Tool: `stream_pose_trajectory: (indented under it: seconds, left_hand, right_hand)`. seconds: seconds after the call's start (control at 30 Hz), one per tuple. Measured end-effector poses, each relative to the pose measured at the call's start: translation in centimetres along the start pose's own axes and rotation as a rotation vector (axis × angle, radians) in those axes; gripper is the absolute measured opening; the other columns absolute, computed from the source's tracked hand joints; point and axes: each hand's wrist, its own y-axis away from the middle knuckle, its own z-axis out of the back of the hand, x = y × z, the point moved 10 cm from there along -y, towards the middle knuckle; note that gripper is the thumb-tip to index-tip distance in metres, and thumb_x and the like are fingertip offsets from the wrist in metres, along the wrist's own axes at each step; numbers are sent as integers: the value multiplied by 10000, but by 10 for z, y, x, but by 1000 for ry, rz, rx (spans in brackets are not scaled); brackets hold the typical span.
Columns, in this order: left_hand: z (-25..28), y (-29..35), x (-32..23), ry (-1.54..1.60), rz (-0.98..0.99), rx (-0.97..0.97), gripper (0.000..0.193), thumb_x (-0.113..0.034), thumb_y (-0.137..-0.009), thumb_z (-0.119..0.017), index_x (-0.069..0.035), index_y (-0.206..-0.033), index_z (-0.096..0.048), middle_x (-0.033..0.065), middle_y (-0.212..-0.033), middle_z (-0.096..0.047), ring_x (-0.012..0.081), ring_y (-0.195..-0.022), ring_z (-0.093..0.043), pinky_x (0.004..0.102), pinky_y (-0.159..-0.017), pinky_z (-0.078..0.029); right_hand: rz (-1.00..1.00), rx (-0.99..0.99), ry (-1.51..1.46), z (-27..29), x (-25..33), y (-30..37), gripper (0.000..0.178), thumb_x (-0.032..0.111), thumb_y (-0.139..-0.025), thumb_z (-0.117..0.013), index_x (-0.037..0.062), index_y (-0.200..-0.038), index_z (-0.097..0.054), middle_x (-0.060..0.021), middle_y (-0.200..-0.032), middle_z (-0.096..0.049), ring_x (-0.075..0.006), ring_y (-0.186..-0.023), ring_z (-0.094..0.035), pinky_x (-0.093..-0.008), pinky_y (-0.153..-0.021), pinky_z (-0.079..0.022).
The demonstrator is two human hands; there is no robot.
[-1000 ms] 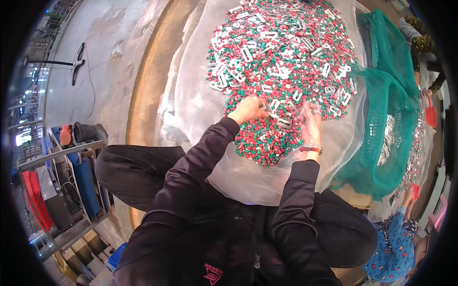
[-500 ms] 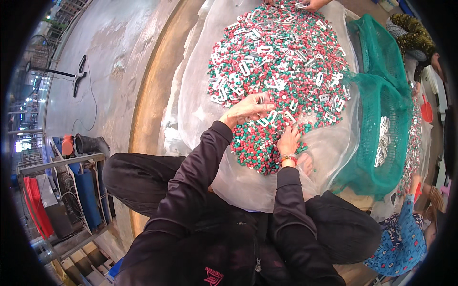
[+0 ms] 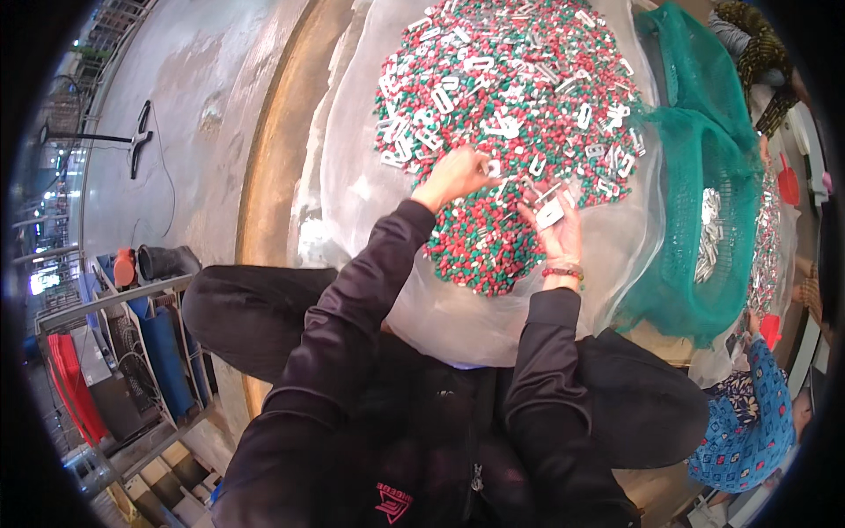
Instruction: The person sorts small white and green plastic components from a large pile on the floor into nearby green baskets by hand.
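A heap of small red, green and white pebble-like pieces (image 3: 484, 255) lies before me, with flat white slotted pieces (image 3: 443, 99) scattered through it. My left hand (image 3: 456, 176) is over the near part of the heap, thumb and fingers pinched at a small white slotted piece (image 3: 493, 168). To its right, my right hand (image 3: 562, 236) is turned palm up above the heap's near right edge. White slotted pieces (image 3: 550, 212) rest against its fingers, held by the thumb. How many it holds, I cannot tell.
Pale mesh cloth (image 3: 352, 202) lies under the heap. At the right stand green net-covered baskets (image 3: 678, 299), one with white pieces (image 3: 709, 233) inside. Beyond them, co-workers sit by another heap (image 3: 764, 255). A rack (image 3: 114, 308) and black boots (image 3: 167, 262) are at left.
My right hand has lifted off the pebble-like pieces, moved right and turned palm up with white slotted pieces in it. My left hand has moved slightly up. Another person's hand has left the far edge.
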Motion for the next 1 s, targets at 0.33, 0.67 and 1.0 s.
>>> stream_pose_trajectory:
  seconds: [0.33,0.67,1.0]
  left_hand:
    - [13,-9,-102,52,-178,169,517,-227,-651,-684,-78,-1120,-524,157,-915,-586,302,-934,-548,376,-782,-447]
    - [-77,-13,66,-172,131,-9,369,-356,-758,-579,12,-724,-591,179,-625,-573,344,-632,-574,430,-576,-453]
    - [-123,-2,48,-100,168,195,323,-309,-666,-624,9,-707,-584,210,-754,-568,365,-793,-533,453,-735,-406]
  right_hand:
    - [-63,-179,-239,-27,-47,-5,422,426,-827,-484,99,-1093,-493,-130,-1126,-482,-271,-1053,-452,-384,-655,-505]
    - [80,53,-665,-15,63,-12,243,168,-745,-525,29,-943,-525,-131,-919,-550,-263,-849,-514,-307,-556,-463]
    - [784,-127,181,18,284,61,375,31,-778,-474,-114,-1109,-372,-240,-1082,-469,-331,-981,-477,-463,-801,-449]
